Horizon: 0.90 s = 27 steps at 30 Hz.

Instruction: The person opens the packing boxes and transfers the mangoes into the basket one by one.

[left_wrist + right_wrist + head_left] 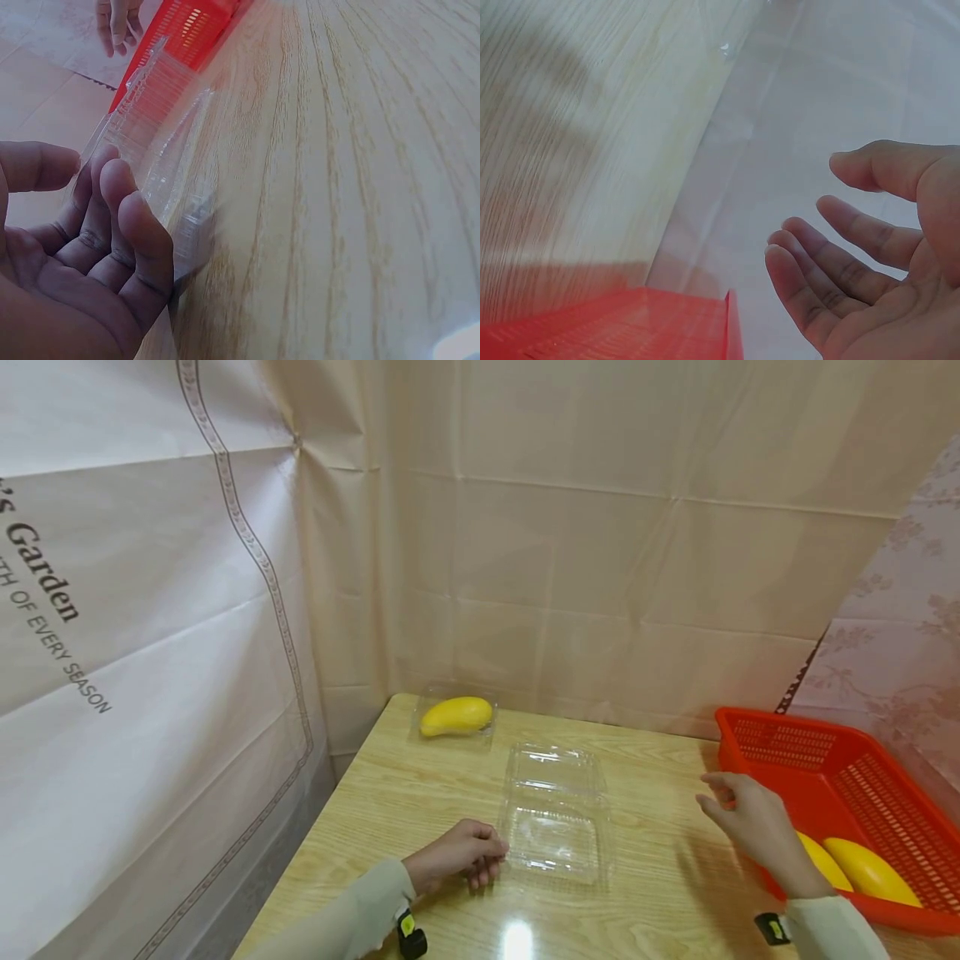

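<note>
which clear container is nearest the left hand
The open, empty clear container just beside the left hand; the farther clear container holds a yellow fruit.

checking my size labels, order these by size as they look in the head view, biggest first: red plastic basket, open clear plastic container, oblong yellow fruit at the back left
1. Red plastic basket
2. Open clear plastic container
3. Oblong yellow fruit

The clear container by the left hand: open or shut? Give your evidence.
Open: the clear container lies with its two halves spread out on the table.
</note>
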Tool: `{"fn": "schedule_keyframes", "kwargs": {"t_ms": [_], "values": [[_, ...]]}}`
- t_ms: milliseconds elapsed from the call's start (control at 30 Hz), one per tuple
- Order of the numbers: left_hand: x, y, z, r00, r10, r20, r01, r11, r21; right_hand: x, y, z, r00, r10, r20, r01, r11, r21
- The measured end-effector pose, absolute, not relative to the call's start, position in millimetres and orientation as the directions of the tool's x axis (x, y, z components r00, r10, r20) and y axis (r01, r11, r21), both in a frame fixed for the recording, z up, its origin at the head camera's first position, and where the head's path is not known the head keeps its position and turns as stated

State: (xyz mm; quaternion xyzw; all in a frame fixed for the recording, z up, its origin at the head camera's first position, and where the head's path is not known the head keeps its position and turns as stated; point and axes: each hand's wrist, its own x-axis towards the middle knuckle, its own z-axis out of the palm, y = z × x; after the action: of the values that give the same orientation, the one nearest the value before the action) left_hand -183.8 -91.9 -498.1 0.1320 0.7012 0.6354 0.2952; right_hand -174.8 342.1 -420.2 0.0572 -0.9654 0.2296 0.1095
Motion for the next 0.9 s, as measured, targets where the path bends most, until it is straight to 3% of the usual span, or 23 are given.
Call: {"fn": "schedule_keyframes", "kwargs": {"t_ms": [900], "values": [[-185, -92, -500, -0.794, 0.552, -0.253, -0.190, 0.170, 0.967, -190, 309, -450, -0.935, -0.151, 0.321, -0.286, 0.855, -0.432]]}}
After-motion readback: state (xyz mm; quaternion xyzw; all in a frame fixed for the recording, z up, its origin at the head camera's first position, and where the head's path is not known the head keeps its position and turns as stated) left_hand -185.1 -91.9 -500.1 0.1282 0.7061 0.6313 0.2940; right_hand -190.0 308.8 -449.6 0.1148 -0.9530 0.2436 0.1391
